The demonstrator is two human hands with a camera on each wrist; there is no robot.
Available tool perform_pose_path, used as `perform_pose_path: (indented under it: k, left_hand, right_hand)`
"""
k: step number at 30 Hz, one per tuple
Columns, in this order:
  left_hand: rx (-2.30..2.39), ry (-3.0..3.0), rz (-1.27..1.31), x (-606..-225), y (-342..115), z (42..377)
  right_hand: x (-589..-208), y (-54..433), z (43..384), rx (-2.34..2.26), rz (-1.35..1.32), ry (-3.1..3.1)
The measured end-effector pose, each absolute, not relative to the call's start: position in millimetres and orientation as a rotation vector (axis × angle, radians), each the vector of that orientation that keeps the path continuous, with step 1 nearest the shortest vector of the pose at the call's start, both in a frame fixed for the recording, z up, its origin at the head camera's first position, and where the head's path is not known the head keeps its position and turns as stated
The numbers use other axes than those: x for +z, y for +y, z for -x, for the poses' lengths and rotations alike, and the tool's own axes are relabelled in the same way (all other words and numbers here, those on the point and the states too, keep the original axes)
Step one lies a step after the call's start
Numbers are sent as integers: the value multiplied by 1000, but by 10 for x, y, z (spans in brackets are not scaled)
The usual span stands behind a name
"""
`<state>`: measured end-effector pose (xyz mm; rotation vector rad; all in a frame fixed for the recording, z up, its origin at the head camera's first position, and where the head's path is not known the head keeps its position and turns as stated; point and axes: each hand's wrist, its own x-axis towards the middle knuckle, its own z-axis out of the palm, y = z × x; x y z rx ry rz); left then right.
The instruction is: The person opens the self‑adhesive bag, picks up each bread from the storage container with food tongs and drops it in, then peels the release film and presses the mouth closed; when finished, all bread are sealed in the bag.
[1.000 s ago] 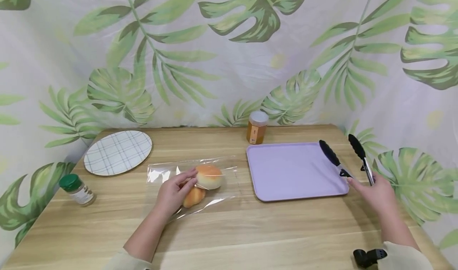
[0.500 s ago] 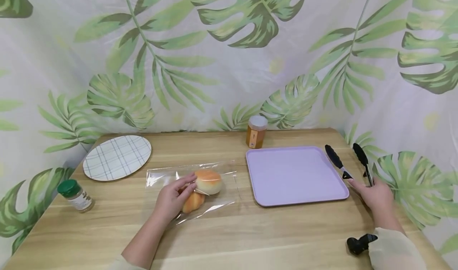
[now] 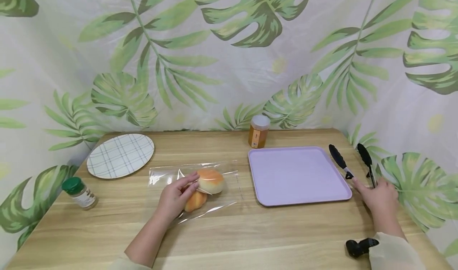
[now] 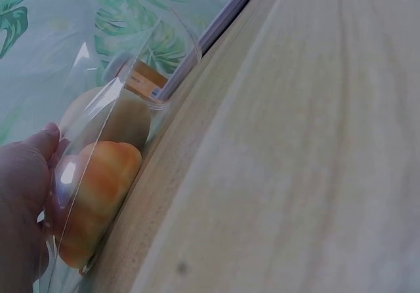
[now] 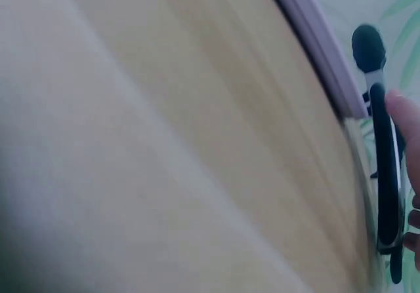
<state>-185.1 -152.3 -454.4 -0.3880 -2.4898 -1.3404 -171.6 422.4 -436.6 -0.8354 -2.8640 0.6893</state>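
1. Two bread rolls lie inside a clear plastic bag (image 3: 227,191) on the wooden surface (image 3: 250,238) – we see a round bun (image 3: 212,182) and a smaller golden roll (image 3: 196,202) touching it.
2. Our left hand (image 3: 174,199) pinches the bag beside both rolls.
3. Our right hand (image 3: 381,197) grips black-tipped tongs (image 5: 386,168) just right of the lilac tray (image 3: 298,176); their arms stand spread apart.
4. Behind the tray we have an amber jar (image 3: 259,132) with a pale lid.
5. To our left sit a checked plate (image 3: 121,156) and – nearer us – a green-capped shaker (image 3: 80,193), upright.
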Motion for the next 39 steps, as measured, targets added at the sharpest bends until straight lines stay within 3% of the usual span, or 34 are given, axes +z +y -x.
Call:
perform_pose_path:
  k: [10,20,27,39]
  left_hand:
    - [-1389,-2499,345,-4517,-1487,1841]
    - [-1439,-2512,223,-4517,-1412,1812]
    - [-1386,-2489,154,-4516,-1363,1796]
    - [-1372,-2448,120,-4514,-1305,1769]
  right_hand:
    - [-4187,3543,1616,935,537,-2659]
    - [-4079,2534,1541,1288,170,-2662]
    - [-4204,1762,1434,1660,-39,-2569]
    - [-4461,1064,1428,2249,9,-2505]
